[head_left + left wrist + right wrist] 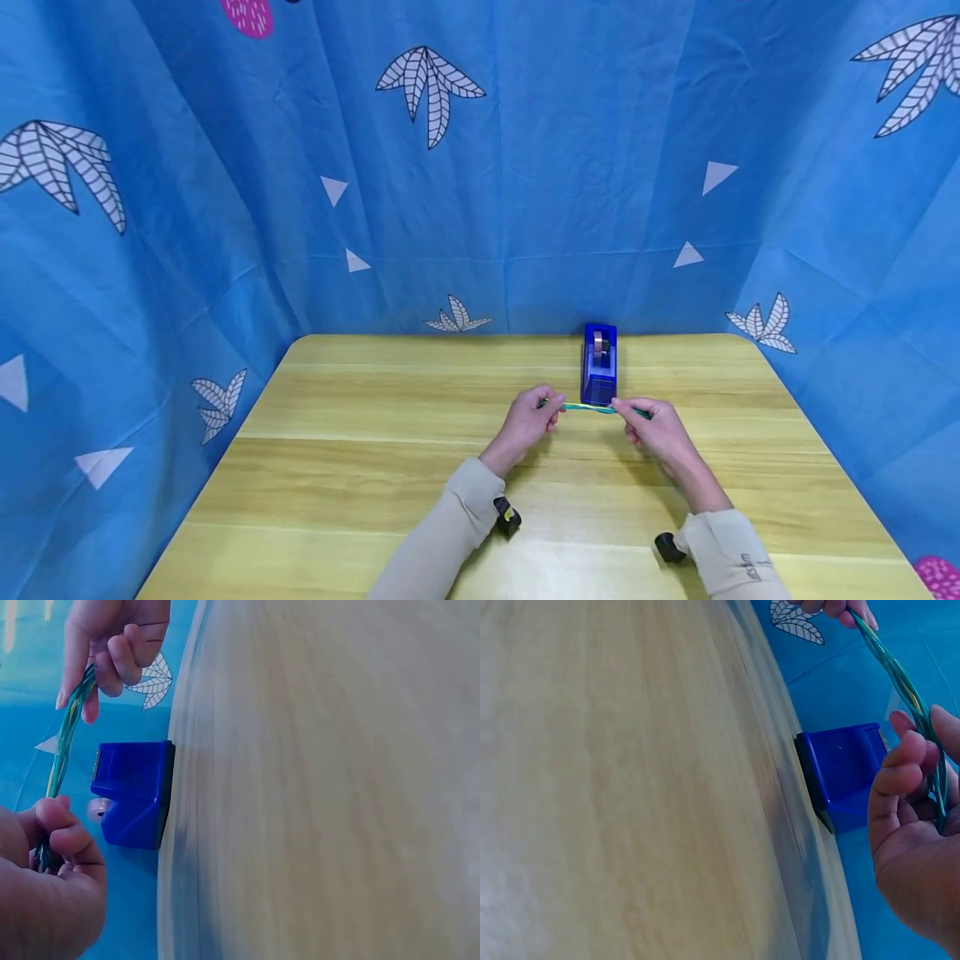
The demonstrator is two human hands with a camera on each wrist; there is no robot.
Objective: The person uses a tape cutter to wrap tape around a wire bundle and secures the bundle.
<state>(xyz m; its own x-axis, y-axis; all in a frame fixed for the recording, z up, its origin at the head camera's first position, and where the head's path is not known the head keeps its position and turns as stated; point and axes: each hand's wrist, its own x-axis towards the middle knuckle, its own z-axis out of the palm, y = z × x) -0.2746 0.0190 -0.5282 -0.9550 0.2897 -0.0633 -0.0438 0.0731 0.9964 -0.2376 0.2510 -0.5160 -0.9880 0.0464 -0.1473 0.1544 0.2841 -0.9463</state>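
Observation:
A thin bundle of green and yellow wires (588, 407) is stretched between the two hands above the table. My left hand (528, 419) pinches its left end between thumb and curled fingers, while the right hand (660, 429) grips the other end. In the left wrist view the strands of the wire bundle (66, 742) run side by side, and a short tail comes out below the left fingers. Seen from the right wrist, the bundle's near end (939, 787) passes down into the right palm. Just beyond the wires stands a blue tape dispenser (599, 367).
The dispenser holds a small roll of tape (597, 343) and stands near the back of the wooden table (420, 375). A blue patterned curtain (570, 167) hangs behind and along both sides. Small black devices (507, 518) are worn at the sleeve cuffs.

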